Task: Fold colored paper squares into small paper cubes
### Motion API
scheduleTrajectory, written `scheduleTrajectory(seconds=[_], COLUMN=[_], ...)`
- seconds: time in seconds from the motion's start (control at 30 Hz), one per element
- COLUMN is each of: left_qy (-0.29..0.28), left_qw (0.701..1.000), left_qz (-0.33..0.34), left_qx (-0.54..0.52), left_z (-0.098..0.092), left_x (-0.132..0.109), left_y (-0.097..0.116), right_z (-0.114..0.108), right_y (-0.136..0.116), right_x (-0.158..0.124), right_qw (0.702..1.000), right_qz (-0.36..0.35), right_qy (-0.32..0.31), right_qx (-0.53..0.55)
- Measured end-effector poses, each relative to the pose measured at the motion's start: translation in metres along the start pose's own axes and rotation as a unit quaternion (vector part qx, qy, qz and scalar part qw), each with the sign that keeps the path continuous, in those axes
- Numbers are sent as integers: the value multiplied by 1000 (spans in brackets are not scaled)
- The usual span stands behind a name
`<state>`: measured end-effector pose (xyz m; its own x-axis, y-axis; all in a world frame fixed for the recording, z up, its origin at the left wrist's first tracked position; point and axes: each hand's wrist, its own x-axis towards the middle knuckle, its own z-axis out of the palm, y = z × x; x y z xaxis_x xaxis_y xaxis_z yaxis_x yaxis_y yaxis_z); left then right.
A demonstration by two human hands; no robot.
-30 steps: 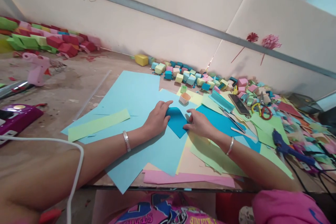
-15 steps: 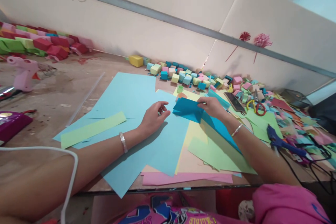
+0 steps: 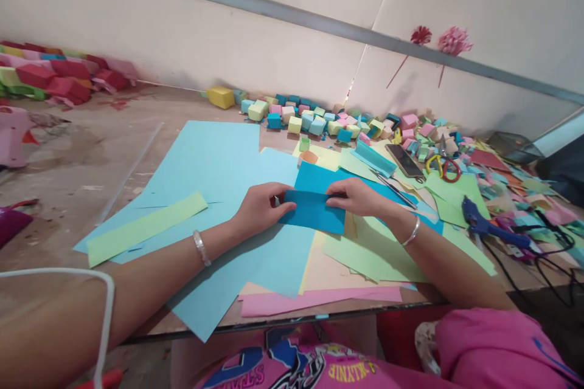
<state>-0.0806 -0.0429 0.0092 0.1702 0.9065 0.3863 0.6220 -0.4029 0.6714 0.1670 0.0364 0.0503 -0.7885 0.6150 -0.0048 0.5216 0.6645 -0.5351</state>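
Note:
A dark blue paper piece (image 3: 314, 209) with a crease across it is held between both hands above the sheets. My left hand (image 3: 264, 208) pinches its left edge between thumb and fingers. At its right side my right hand (image 3: 353, 196) grips the paper near the crease. Beneath lie large light blue sheets (image 3: 214, 164), with a green strip (image 3: 148, 229) on the left one. Light green paper (image 3: 378, 249) and pink paper (image 3: 319, 301) are under and beside my right forearm. Just beyond the blue piece sits a small orange paper ring (image 3: 307, 158).
Small paper boxes (image 3: 317, 126) line the wall. A phone (image 3: 404, 161), scissors (image 3: 442, 167), a blue glue gun (image 3: 490, 225) and paper scraps lie right. A pink glue gun (image 3: 11, 137) and red boxes (image 3: 68, 90) are left; a white cable (image 3: 109, 310) crosses my left arm.
My left hand, open before, has closed on the blue paper's left edge. The paper has opened out and come nearer, my right hand moving with it. The view has shifted somewhat.

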Motion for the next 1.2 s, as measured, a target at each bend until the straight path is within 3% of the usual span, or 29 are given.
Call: scheduleTrajectory(seconds=[0.13, 0.33, 0.47, 0.6, 0.73, 0.9, 1.0, 1.1, 1.2], left_qy=[-26, -28, -37, -39, -38, -56, -66, -40, 63], left_qw=[998, 994, 985, 976, 978, 993, 992, 989, 981], left_qz=[11, 39, 112, 129, 123, 40, 17, 52, 90], left_qx=[50, 103, 125, 171, 162, 92, 104, 136, 161], left_z=[2, 0, 2, 4, 2, 0, 1, 0, -7], left_x=[0, -1, -5, -6, -4, -2, -1, -1, -6], left_y=[-4, -2, -9, -15, -10, -5, -7, -5, 3], right_z=[19, 36, 39, 36, 35, 41, 46, 47, 41], right_y=[3, 8, 11, 9, 7, 16, 20, 17, 8], right_x=[-3, -5, -5, -6, -7, -5, -3, -3, -12], right_qw=[999, 991, 985, 963, 949, 978, 986, 982, 955], right_qz=[15, -26, -62, -130, -162, -116, -84, -95, -108], right_qy=[26, 78, 94, 131, 163, 154, 133, 148, 258], right_qx=[-25, -104, -131, -195, -216, -84, -55, -75, -104])
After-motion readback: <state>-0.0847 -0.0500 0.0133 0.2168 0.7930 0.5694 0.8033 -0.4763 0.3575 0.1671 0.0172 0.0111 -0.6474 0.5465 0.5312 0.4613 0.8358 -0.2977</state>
